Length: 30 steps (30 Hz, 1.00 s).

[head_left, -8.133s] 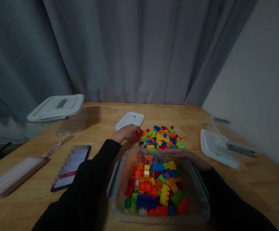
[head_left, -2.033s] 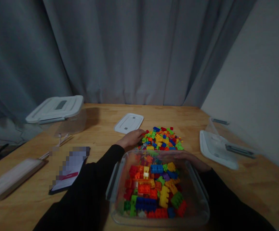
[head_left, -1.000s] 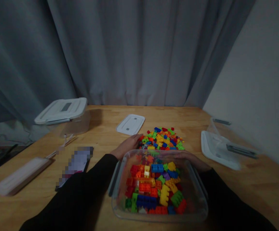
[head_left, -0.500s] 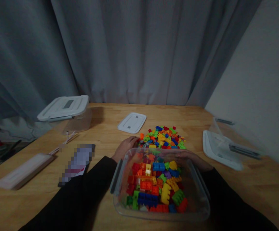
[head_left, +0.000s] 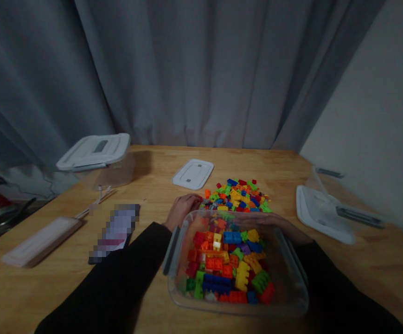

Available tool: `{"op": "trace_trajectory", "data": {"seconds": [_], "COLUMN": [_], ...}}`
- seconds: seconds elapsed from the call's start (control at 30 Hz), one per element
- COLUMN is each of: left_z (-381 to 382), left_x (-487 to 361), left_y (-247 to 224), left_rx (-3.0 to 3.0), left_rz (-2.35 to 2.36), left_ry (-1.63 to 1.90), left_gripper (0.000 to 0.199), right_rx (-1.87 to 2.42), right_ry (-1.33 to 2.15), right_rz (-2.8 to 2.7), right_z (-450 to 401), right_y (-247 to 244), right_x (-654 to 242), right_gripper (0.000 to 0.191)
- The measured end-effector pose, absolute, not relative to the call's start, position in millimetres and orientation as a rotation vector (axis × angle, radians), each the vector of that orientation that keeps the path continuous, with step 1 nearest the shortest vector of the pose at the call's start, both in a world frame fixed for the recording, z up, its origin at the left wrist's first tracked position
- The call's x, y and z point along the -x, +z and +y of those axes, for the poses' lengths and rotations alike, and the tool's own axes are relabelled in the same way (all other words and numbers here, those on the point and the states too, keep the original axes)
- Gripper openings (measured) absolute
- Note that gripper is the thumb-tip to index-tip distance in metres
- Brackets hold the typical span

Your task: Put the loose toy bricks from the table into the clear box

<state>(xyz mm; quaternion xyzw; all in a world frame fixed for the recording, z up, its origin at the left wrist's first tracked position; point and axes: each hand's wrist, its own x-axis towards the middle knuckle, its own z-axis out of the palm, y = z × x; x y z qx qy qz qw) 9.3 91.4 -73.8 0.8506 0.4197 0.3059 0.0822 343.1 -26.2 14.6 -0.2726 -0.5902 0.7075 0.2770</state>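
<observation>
bricks [head_left: 222, 266] in clear tub [head_left: 238, 311]; l hand [head_left: 182, 211] curled at rim, r hand [head_left: 278, 224] open on far edge

Surface inspected: one wooden table [head_left: 30, 297], light-toned, with visible grain and no marked damage. Items resting directly on it are recorded as follows. Front centre: a clear plastic bin [head_left: 236, 311] with grey side clips, loaded with coloured bricks. Just beyond it, close to its far rim: a loose pile of plastic building bricks [head_left: 236, 197], mixed colours. Behind the pile: a small white lid [head_left: 193, 174], lying flat. Far left: a clear box [head_left: 116, 176] topped by a white lid [head_left: 95, 152]. Far right: a large white lid [head_left: 321, 218], lying flat, with a tilted clear box [head_left: 326, 185] against it. Front left: a pale pink flat case [head_left: 43, 241], a white cord [head_left: 99, 197] extending from it, and a phone [head_left: 116, 227], its surface pixelated.
</observation>
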Motion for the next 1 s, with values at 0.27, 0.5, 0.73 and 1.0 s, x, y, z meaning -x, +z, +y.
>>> {"op": "trace_trajectory", "data": {"seconds": [0.27,0.5,0.73,1.0], "left_z": [88.1,69.0,38.5,20.5], "left_x": [-9.6,-14.3,-5.3,1.1], "left_y": [-74.5,-42.2,7.2,17.5], "left_rx": [-2.395,-2.064,-1.798,-1.729], "left_rz": [1.215,1.213,1.142,0.716], "left_ry": [1.057,1.220,1.316,1.099], "left_gripper": [0.019,0.028,0.026,0.014], "right_rx": [0.755,0.764,0.753,0.786], "right_ry": [1.891,1.873,1.845,1.877], "right_rz": [-1.590,-1.620,-1.671,-1.631], "right_z": [-26.9,-25.1,-24.8,-24.6], "right_y": [16.9,15.8,17.3,12.7], "right_x": [-344.2,-344.8,-345.4,-346.6], "right_gripper": [0.047,0.046,0.047,0.045]}}
